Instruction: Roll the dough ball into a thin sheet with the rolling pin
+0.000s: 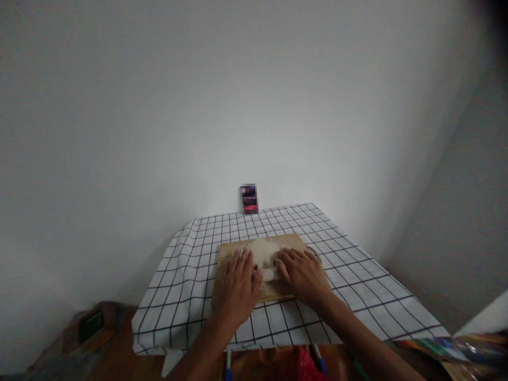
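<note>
Dough: I have the pale sheet [262,253] on the wooden board [275,292], between the two sets of fingers and reaching just beyond their tips.
Strip: a pale, rounded band [270,274] lies between the thumbs, on the near side of the sheet; I can't tell whether it is folded dough or something separate.
Left hand: the hand [238,283] lies palm down, fingers stretched forward and clenched on nothing I can see, thumb at the strip's end.
Right hand: this one [302,275] mirrors it, fingers reaching forward and slightly bent, released as far as I can make out; its palm hides what is underneath.
Dark spots: one [255,267] sits just beside the left fingers, too small for me to identify.
Tearing: uneven pressure between my two hands could thin the strip at one end; dough sticking to the fingers could rip the sheet.
Slipping: a hard forward push could slide the board on the cloth-covered table [178,296], towards the round rim [316,253] beside the right fingers.
</note>
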The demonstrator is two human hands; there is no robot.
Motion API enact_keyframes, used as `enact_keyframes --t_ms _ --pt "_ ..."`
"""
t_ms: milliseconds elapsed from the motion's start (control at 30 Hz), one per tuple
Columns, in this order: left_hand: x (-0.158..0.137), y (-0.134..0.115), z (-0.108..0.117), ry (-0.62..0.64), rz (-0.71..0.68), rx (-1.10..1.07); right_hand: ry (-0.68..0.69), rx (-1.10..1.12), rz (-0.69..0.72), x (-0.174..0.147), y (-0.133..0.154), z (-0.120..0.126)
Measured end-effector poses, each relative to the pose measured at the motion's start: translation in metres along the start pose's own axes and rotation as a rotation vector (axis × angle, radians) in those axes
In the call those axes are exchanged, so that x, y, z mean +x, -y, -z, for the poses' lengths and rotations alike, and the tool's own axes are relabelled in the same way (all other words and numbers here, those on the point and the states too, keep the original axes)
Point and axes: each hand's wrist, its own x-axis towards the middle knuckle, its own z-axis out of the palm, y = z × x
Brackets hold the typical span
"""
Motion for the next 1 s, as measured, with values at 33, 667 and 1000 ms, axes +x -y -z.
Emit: enact_keyframes --t_ms 33,667,1000 --pt "-0.004 -0.001 0.0 -0.018 -0.01 0.002 -0.014 0.008 0.0 -0.004 0.001 0.0" --pt "-0.034 -0.019 0.009 -0.065 0.081 -0.07 -0.1 0.117 -0.036 -0.034 -0.013 -0.009" --pt "-0.051 -0.021 0.006 -0.089 0.098 -0.185 -0.188 0.113 0.053 -0.049 -0.018 -0.018"
